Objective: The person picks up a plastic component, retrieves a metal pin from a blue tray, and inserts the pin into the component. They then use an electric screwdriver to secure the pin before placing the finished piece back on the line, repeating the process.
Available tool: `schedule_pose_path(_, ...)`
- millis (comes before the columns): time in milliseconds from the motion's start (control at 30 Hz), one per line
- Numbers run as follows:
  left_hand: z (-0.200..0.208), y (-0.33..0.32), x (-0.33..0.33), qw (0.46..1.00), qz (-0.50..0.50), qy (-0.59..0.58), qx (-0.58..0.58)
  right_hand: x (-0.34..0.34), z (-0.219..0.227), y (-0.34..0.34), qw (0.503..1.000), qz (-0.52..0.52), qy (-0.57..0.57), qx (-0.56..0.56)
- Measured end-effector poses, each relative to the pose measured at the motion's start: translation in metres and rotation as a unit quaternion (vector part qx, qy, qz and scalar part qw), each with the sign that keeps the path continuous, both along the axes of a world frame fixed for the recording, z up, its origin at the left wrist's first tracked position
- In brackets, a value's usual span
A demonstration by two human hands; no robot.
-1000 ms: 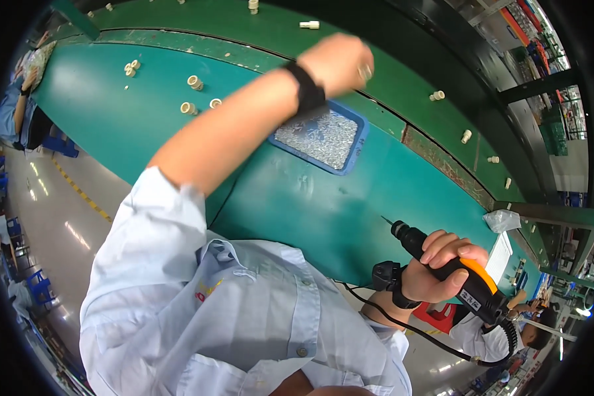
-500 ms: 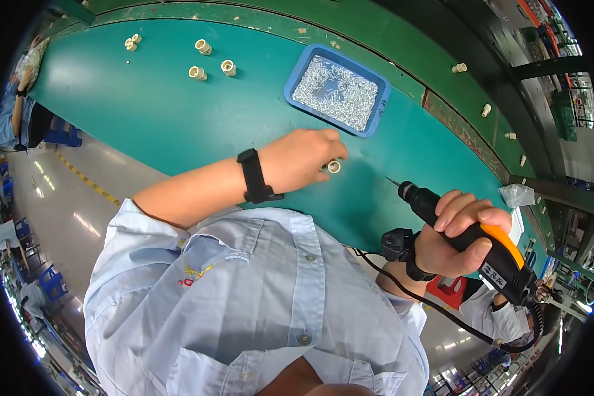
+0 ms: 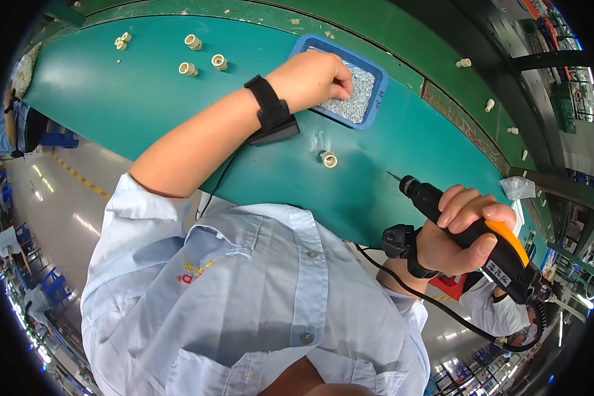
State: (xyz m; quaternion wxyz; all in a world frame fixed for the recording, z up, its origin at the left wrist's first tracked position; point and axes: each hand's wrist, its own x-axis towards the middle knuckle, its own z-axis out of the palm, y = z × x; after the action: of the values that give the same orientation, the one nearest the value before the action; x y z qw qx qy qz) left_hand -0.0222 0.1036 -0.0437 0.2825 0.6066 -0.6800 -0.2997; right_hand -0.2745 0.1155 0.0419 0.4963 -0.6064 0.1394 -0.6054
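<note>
My left hand (image 3: 310,80) is over the blue plastic tray (image 3: 380,84), with thumb and fingertips pinched together at the heap of small silvery screws (image 3: 362,89). Whatever is between those fingertips is hidden. Off to the right, my right hand (image 3: 457,241) wraps around a black and orange electric screwdriver (image 3: 431,201), whose thin bit points up and left over the bench. One cream cylindrical fitting (image 3: 329,159) stands by itself on the green bench, between the tray and my body, touched by neither hand.
Three cream fittings (image 3: 219,62) stand at the far left of the green bench top (image 3: 138,99), with smaller cream pieces (image 3: 122,41) beyond them. More fittings (image 3: 464,63) sit along the green ledge at right. A clear plastic bag (image 3: 518,188) lies at the right edge. The screwdriver's cord (image 3: 442,309) loops below my right arm.
My left hand has let go of the cream fitting and moved up and away to the screws in the tray. The fitting stays on the bench. My right hand with the screwdriver has barely moved.
</note>
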Motion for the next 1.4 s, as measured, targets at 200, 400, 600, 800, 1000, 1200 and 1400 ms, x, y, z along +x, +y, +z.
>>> schedule_pose_path(200, -0.006, 0.004, 0.001, 0.992, 0.022, -0.066, -0.106, 0.008, 0.002, -0.005, 1.000, 0.028, -0.002, 0.006)
schedule_pose_path(400, -0.009, 0.013, -0.003, 0.973, 0.048, -0.112, -0.198, 0.018, 0.011, -0.005, 0.999, 0.038, -0.001, 0.022)
schedule_pose_path(600, 0.016, 0.050, -0.025, 0.987, 0.046, 0.060, -0.140, 0.021, 0.023, -0.004, 0.991, 0.097, -0.090, 0.028)
schedule_pose_path(800, 0.017, 0.078, -0.046, 0.965, 0.025, 0.258, -0.049, 0.021, 0.021, -0.006, 0.976, 0.201, -0.086, 0.008)
schedule_pose_path(1000, 0.016, 0.081, -0.049, 0.964, 0.042, 0.257, -0.046, 0.025, 0.020, -0.004, 0.978, 0.204, -0.044, 0.006)
schedule_pose_path(1200, 0.013, 0.080, -0.052, 0.964, 0.051, 0.253, -0.060, 0.025, 0.017, -0.003, 0.977, 0.211, -0.034, -0.004)
schedule_pose_path(1400, 0.011, 0.078, -0.054, 0.970, 0.050, 0.227, -0.077, 0.029, 0.016, -0.005, 0.979, 0.201, -0.017, 0.021)
